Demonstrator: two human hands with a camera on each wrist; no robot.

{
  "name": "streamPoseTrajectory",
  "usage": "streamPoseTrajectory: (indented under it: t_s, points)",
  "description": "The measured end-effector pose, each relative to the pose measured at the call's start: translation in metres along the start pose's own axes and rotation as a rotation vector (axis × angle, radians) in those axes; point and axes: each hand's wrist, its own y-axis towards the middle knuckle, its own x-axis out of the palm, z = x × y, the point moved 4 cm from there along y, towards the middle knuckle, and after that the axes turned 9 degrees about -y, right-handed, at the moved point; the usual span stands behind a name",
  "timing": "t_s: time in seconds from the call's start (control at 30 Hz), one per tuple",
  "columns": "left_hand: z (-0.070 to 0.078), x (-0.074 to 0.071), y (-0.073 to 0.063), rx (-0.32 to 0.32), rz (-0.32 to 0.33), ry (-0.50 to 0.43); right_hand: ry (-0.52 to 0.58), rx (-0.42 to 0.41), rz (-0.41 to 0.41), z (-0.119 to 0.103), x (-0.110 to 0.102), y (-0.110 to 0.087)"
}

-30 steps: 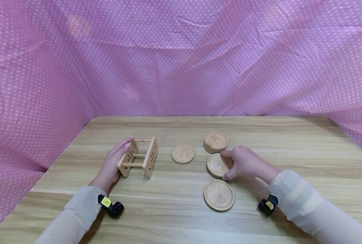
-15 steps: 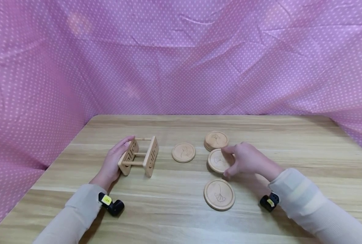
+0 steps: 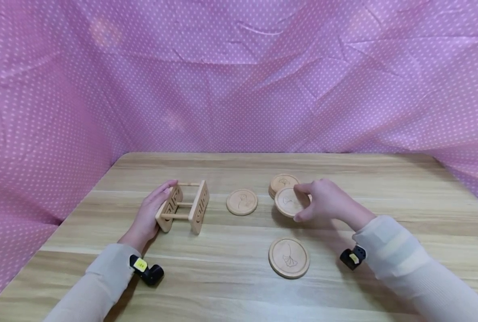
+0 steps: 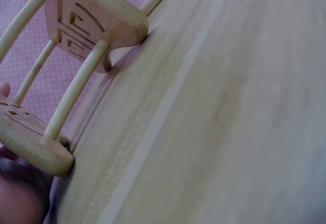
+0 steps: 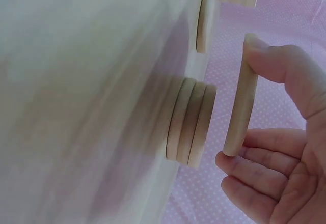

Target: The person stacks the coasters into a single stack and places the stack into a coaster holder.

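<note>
Seemingly stacking: the right hand (image 3: pixel 330 203) pinches a coaster (image 3: pixel 289 201), needing alignment over the one-o'clock pile (image 3: pixel 283 180); the left hand (image 3: pixel 147 214) grips a rack (image 3: pixel 200 208).

The right hand (image 3: pixel 327 200) has lifted a pinched coaster (image 3: pixel 289 202) off the table (image 3: pixel 215 277) and carried it toward the far side; in the head view, it now hides the near edge of the stack (image 3: pixel 281 181).
</note>
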Motion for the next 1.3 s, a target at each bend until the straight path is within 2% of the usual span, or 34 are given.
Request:
streamPoseTrajectory:
  t_s: [0.37,0.77,1.3]
  points:
    - [0.000,0.000,-0.001,-0.005,-0.009,0.008,-0.019,-0.009,0.059,0.006,0.000,0.014]
    - [-0.002,0.000,0.001,0.000,0.002,-0.004,0.015,0.064,0.025,0.012,0.003,0.026]
    - [-0.002,0.002,-0.004,0.008,0.011,-0.015,0.043,0.079,0.043,0.019,0.007,0.042]
